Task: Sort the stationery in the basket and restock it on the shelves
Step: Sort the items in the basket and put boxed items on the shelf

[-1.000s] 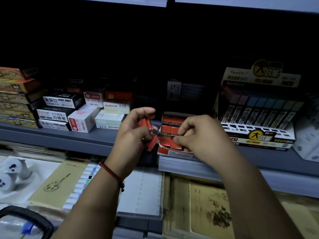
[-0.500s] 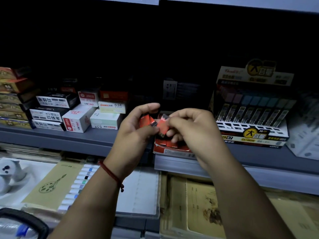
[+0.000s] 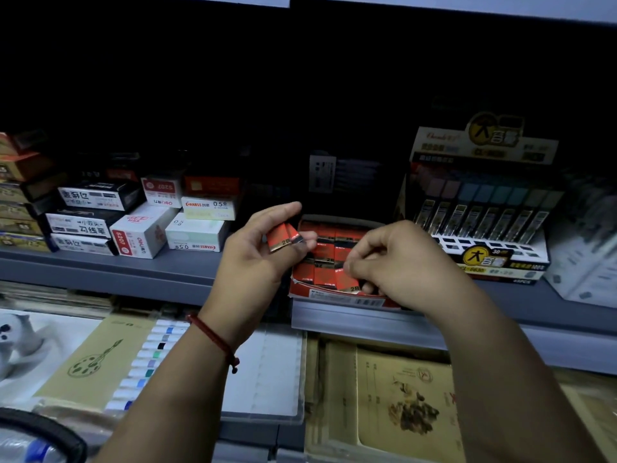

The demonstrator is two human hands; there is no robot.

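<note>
Just left of the frame's middle, the left hand [image 3: 257, 259] grips two small red packs [image 3: 283, 236] between its thumb and curled fingers, the pair fanned a little and "2B" readable on the nearer one. A red cord bracelet [image 3: 213, 335] sits on that wrist. These packs are held in the air just left of an open red box [image 3: 334, 300], which stands at the front edge of the grey shelf [image 3: 133, 269] in the middle of the frame. The box is nearly full, with red packs of the same kind standing in it in close rows.

The right hand [image 3: 397, 265], right of the middle, reaches down into the box's front right corner with its fingers curled. Its thumb and fingertips pinch a front-row pack [image 3: 349, 284], also marked "2B", which sits down among the others.

Right of the box on the same shelf, a tall cardboard display [image 3: 484, 262] holds a row of slim refill tubes [image 3: 484, 218] upright in its slots. At the left of the frame, small white and black boxes [image 3: 140, 235] are stacked on the shelf, with a pile of brown boxes [image 3: 16, 195] at the far left edge.

On the level below, a clear case of paint tubes [image 3: 150, 359] lies flat at lower left and yellowish notebooks [image 3: 400, 396] lie at lower right. The black handle of the basket [image 3: 46, 429] curves across the bottom left corner; too little of its contents shows to tell what they are
</note>
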